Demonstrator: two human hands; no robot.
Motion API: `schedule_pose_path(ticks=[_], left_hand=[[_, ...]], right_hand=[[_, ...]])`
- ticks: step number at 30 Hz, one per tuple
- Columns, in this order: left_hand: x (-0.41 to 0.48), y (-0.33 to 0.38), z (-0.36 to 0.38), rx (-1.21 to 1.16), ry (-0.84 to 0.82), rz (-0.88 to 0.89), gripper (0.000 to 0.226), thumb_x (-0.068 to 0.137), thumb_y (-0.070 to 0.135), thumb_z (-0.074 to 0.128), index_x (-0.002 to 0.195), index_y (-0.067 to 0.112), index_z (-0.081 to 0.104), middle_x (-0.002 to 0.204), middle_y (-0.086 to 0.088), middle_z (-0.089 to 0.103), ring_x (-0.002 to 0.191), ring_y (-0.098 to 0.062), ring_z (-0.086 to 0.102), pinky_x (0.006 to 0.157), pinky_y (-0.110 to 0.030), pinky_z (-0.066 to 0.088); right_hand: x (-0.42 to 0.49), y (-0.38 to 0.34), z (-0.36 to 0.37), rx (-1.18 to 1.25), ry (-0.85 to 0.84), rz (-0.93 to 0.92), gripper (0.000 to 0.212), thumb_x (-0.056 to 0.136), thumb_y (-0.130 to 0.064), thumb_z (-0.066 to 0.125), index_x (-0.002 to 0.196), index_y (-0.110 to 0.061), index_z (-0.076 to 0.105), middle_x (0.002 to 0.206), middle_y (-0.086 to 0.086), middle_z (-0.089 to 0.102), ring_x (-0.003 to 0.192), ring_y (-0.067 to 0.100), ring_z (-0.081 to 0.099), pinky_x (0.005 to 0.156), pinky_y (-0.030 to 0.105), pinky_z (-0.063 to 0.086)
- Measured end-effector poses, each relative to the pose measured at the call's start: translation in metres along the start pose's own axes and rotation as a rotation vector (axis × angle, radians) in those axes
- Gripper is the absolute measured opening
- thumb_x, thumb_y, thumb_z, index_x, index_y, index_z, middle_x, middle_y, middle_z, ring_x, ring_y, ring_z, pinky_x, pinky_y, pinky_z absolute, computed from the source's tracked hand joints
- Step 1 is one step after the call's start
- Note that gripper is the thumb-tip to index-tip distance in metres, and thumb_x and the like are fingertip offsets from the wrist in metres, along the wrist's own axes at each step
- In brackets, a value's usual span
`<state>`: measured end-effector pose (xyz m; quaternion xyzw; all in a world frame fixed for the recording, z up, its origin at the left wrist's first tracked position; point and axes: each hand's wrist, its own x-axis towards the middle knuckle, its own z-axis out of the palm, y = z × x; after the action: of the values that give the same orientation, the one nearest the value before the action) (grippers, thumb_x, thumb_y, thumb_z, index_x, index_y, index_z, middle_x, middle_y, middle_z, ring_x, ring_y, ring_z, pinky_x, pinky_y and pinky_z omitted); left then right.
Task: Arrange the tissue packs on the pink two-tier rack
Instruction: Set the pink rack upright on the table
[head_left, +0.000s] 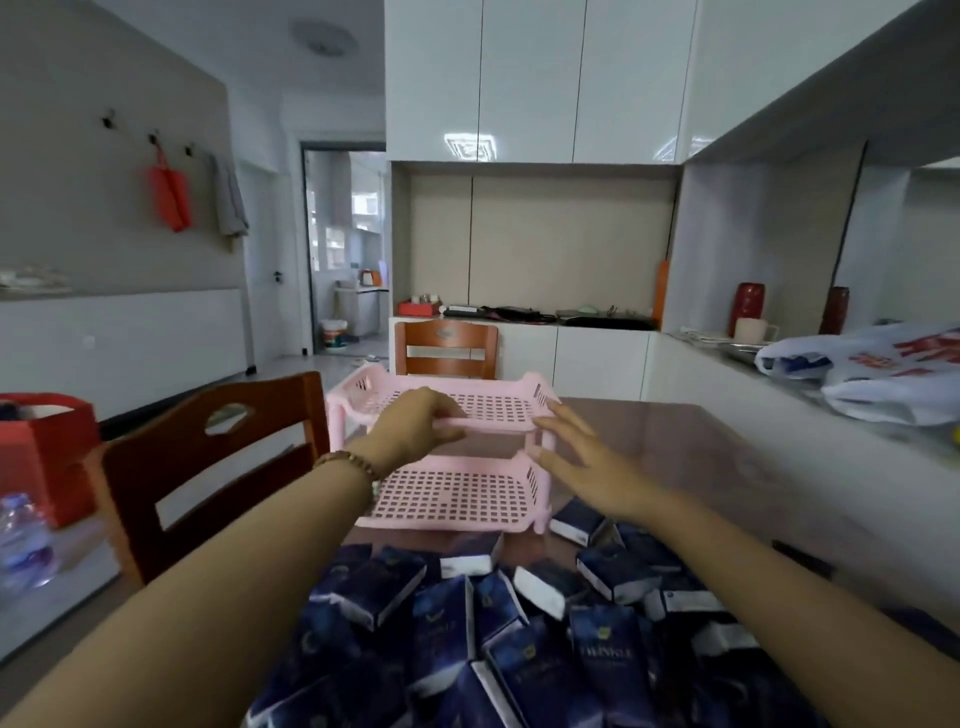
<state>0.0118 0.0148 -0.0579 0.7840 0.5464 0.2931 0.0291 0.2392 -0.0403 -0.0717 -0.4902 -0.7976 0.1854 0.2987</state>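
Evidently the left hand (415, 423) grips the front rail of the upper tier of the pink two-tier rack (457, 499), which stands empty on the table (701, 467). The right hand (587, 462), fingers straight and spread, holds nothing at the right front post; whether it touches is unclear. This looks like squaring the rack, best done by steadying both sides and setting it just behind the loose heap of dark blue tissue packs (519, 623) for a short reach.
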Motion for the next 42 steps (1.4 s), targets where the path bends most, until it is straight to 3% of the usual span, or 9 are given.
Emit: schedule_pose_path(ticks=[6, 12, 16, 21, 24, 27, 33, 38, 42], left_hand=[[-0.009, 0.008, 0.004, -0.082, 0.054, 0.006, 0.018, 0.08, 0.022, 0.071, 0.094, 0.011, 0.073, 0.1, -0.003, 0.072, 0.085, -0.013, 0.062, 0.081, -0.026, 0.052], [-0.005, 0.006, 0.012, -0.125, 0.097, 0.06, 0.017, 0.079, 0.023, 0.071, 0.09, 0.01, 0.075, 0.091, -0.005, 0.074, 0.08, -0.017, 0.067, 0.081, -0.036, 0.055], [-0.008, 0.004, 0.012, -0.113, 0.076, 0.118, 0.025, 0.08, 0.029, 0.07, 0.101, 0.014, 0.072, 0.102, 0.0, 0.072, 0.086, -0.011, 0.065, 0.082, -0.028, 0.054], [-0.038, 0.017, 0.005, -0.259, 0.198, 0.239, 0.03, 0.082, 0.039, 0.065, 0.107, 0.022, 0.064, 0.106, 0.009, 0.065, 0.093, -0.007, 0.058, 0.08, -0.023, 0.05], [-0.058, 0.019, 0.01, -0.241, -0.13, 0.202, 0.041, 0.08, 0.053, 0.051, 0.101, 0.022, 0.065, 0.096, 0.008, 0.067, 0.085, -0.006, 0.061, 0.077, -0.025, 0.053], [-0.067, 0.008, 0.029, -0.088, -0.408, 0.056, 0.054, 0.079, 0.062, 0.041, 0.112, 0.023, 0.062, 0.111, 0.003, 0.066, 0.093, -0.011, 0.062, 0.086, -0.03, 0.051], [-0.064, -0.004, 0.056, -0.061, -0.483, -0.077, 0.057, 0.088, 0.049, 0.053, 0.132, 0.014, 0.047, 0.132, -0.002, 0.054, 0.112, -0.017, 0.054, 0.093, -0.023, 0.041], [-0.06, -0.006, 0.059, -0.166, -0.523, -0.064, 0.043, 0.081, 0.047, 0.063, 0.11, 0.017, 0.056, 0.111, -0.001, 0.059, 0.101, -0.019, 0.057, 0.092, -0.029, 0.045], [-0.061, -0.01, 0.062, -0.281, -0.491, -0.019, 0.048, 0.074, 0.043, 0.073, 0.104, 0.013, 0.051, 0.104, -0.002, 0.063, 0.094, -0.019, 0.06, 0.089, -0.035, 0.05]], right_hand=[[-0.005, 0.003, 0.002, 0.006, 0.013, -0.015, 0.057, 0.094, -0.047, 0.041, 0.146, -0.027, 0.029, 0.158, -0.016, 0.002, 0.143, 0.004, 0.005, 0.11, 0.029, 0.01], [-0.001, 0.023, 0.001, 0.011, 0.064, -0.095, 0.053, 0.092, -0.044, 0.047, 0.141, -0.027, 0.037, 0.156, -0.017, 0.006, 0.141, 0.003, 0.012, 0.112, 0.029, 0.014], [-0.008, 0.027, -0.002, 0.012, 0.033, -0.078, 0.052, 0.088, -0.044, 0.051, 0.137, -0.029, 0.041, 0.155, -0.019, 0.01, 0.139, 0.0, 0.013, 0.112, 0.032, 0.015], [-0.025, 0.027, 0.0, 0.143, 0.018, -0.038, 0.052, 0.068, -0.064, 0.056, 0.115, -0.042, 0.052, 0.129, -0.02, 0.042, 0.119, -0.003, 0.045, 0.103, 0.029, 0.04], [-0.029, 0.03, 0.001, 0.086, -0.224, 0.063, 0.058, 0.062, -0.071, 0.058, 0.112, -0.04, 0.054, 0.115, -0.019, 0.057, 0.103, -0.004, 0.056, 0.091, 0.023, 0.046], [-0.027, 0.033, 0.002, 0.032, -0.467, 0.184, 0.061, 0.06, -0.072, 0.061, 0.112, -0.04, 0.058, 0.116, -0.017, 0.061, 0.107, -0.002, 0.057, 0.097, 0.023, 0.043], [-0.021, 0.039, 0.008, -0.095, -0.636, 0.271, 0.079, 0.065, -0.066, 0.066, 0.132, -0.032, 0.042, 0.116, -0.012, 0.056, 0.106, 0.003, 0.054, 0.101, 0.027, 0.041], [-0.02, 0.045, 0.021, -0.038, -0.68, 0.286, 0.081, 0.066, -0.061, 0.072, 0.134, -0.034, 0.038, 0.135, -0.016, 0.037, 0.127, 0.007, 0.038, 0.108, 0.028, 0.033], [-0.019, 0.048, 0.028, 0.085, -0.624, 0.229, 0.066, 0.066, -0.052, 0.077, 0.123, -0.035, 0.05, 0.134, -0.015, 0.05, 0.123, 0.008, 0.049, 0.108, 0.035, 0.039]])
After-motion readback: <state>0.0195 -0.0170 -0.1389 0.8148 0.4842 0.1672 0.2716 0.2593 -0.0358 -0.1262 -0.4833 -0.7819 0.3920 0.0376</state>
